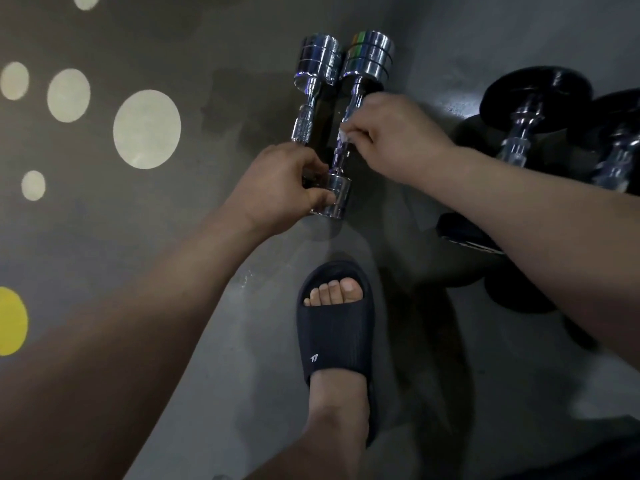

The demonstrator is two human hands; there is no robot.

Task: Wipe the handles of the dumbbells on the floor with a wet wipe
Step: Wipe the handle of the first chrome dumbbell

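Two chrome dumbbells lie side by side on the grey floor. My right hand (pixel 394 133) pinches a small white wet wipe (pixel 344 136) against the handle of the right chrome dumbbell (pixel 369 57). My left hand (pixel 280 188) grips that dumbbell's near end weight (pixel 334 197). The left chrome dumbbell (pixel 317 64) lies untouched just beside it, its near end hidden behind my left hand.
Black-plated dumbbells (pixel 533 98) with chrome handles lie to the right, partly behind my right forearm. My foot in a dark slide sandal (pixel 334 327) stands on the floor just below the chrome pair. Pale round spots (pixel 147 129) mark the floor at left.
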